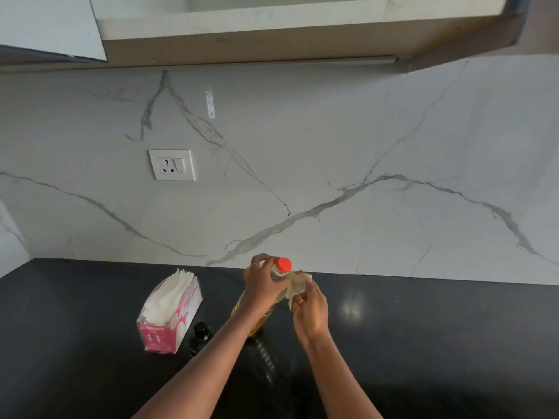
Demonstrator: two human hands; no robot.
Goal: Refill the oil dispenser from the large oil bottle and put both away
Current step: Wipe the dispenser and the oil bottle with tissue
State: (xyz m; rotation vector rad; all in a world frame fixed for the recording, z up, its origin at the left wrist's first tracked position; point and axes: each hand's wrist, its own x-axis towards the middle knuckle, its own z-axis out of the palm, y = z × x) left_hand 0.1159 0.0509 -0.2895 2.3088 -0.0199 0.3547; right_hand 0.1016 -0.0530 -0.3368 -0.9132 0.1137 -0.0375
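Note:
The large oil bottle (pixel 262 317), clear with yellow oil and a red cap (pixel 284 264), stands upright on the black counter (pixel 423 343). My left hand (pixel 262 282) grips its neck just below the cap. My right hand (pixel 310 309) holds a crumpled, oil-tinted tissue (pixel 298 282) against the bottle's shoulder on the right side. The small dark oil dispenser (pixel 200 337) with a black top stands to the left of the bottle, partly hidden behind my left forearm.
A pink and red pack of white tissues (pixel 169 313) sits on the counter left of the dispenser. A marble backsplash with a wall socket (pixel 171 164) rises behind. An overhead cabinet (pixel 272 40) with an open door hangs above.

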